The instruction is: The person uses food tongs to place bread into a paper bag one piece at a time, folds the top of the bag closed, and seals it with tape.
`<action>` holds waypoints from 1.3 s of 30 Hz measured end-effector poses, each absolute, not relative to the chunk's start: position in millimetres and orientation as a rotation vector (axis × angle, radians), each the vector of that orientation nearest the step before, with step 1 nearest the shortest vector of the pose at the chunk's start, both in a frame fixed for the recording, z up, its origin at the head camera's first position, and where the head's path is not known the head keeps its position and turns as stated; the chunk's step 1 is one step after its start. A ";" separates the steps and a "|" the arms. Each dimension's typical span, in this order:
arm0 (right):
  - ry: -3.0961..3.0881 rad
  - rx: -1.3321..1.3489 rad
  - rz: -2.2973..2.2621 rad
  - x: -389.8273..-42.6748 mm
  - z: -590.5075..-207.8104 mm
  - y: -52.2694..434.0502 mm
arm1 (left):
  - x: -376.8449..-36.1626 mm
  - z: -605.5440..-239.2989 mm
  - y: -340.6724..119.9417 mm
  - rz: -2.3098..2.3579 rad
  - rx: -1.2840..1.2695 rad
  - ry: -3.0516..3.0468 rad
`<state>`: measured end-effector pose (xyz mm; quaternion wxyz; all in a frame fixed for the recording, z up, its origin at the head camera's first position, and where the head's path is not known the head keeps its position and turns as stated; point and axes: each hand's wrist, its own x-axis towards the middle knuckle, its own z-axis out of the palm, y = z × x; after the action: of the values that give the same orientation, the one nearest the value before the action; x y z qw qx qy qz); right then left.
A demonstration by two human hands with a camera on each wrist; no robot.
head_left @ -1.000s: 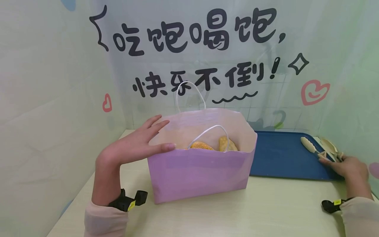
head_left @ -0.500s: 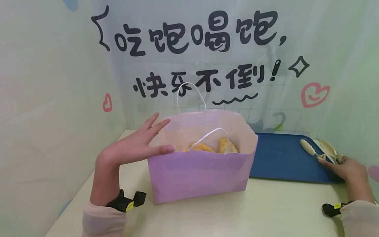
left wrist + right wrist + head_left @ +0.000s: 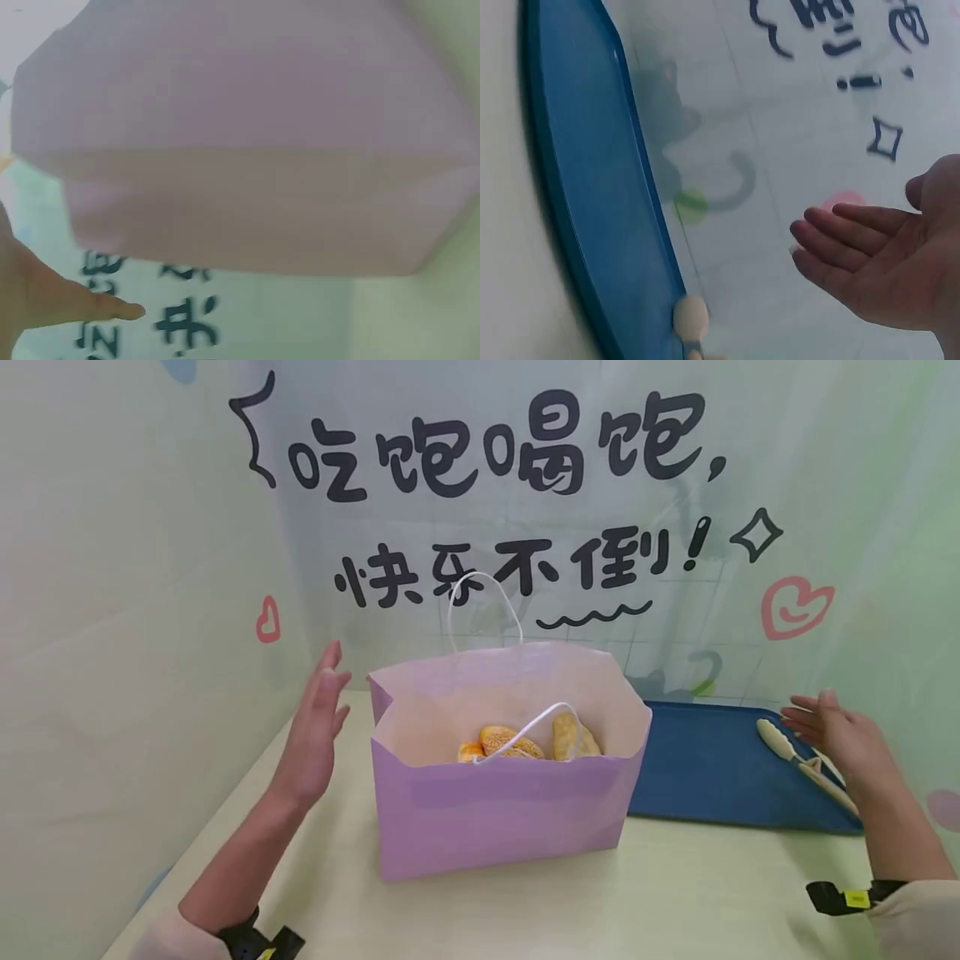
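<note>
A pale purple paper bag [image 3: 502,810] with white cord handles stands open on the table; its side fills the left wrist view [image 3: 247,142]. Several golden buns [image 3: 517,742] lie inside. My left hand [image 3: 318,731] is raised just left of the bag, fingers straight, touching nothing. My right hand [image 3: 843,739] hovers with its palm spread over the right end of a blue tray [image 3: 705,768], above cream tongs [image 3: 798,760] that lie on it. The right wrist view shows the spread palm [image 3: 877,270] and the tray's rim [image 3: 592,225].
Printed curtain walls close in the back and both sides. The cream table [image 3: 600,902] stretches towards me in front of the bag. A black wrist camera strap [image 3: 843,896] sits on my right forearm.
My left hand let go of the bag's left rim and lifted away to the left. My right hand rose off the tongs, which now lie on the tray.
</note>
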<state>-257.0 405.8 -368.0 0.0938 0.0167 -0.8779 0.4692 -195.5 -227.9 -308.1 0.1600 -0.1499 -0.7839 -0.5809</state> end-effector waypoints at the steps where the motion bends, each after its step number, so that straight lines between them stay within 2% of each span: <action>1: -2.535 0.218 1.566 -256.0 -367.6 394.7 | -192.7 -318.0 -226.3 -1.741 -0.409 -2.214; 3: -2.381 0.494 1.811 -252.1 -372.6 366.3 | -186.1 -338.1 -223.5 -1.869 -0.418 -2.174; 5: -2.244 0.640 1.970 -244.6 -382.1 332.9 | -178.3 -357.5 -221.3 -1.944 -0.468 -2.143; 11: -2.329 0.754 2.066 -207.2 -412.2 253.4 | -156.3 -392.8 -211.6 -1.899 -0.676 -2.182; 16: -2.424 0.800 2.187 -190.7 -418.5 226.5 | -149.8 -400.3 -201.8 -1.862 -0.579 -2.261; 23: -2.443 0.906 2.256 -185.8 -418.9 216.4 | -158.4 -403.5 -196.4 -1.852 -0.452 -2.339; 31: -2.449 0.774 2.231 -208.9 -420.2 203.1 | -200.4 -405.0 -206.0 -1.762 -0.424 -2.405; 39: -2.397 0.579 2.321 -267.5 -427.8 179.2 | -272.8 -410.4 -221.0 -1.887 -0.357 -2.435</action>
<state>-267.5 179.2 -427.8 -0.1221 0.1698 -0.7026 0.6802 -272.8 -221.0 -410.4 0.0202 -0.1151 -0.7850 -0.6084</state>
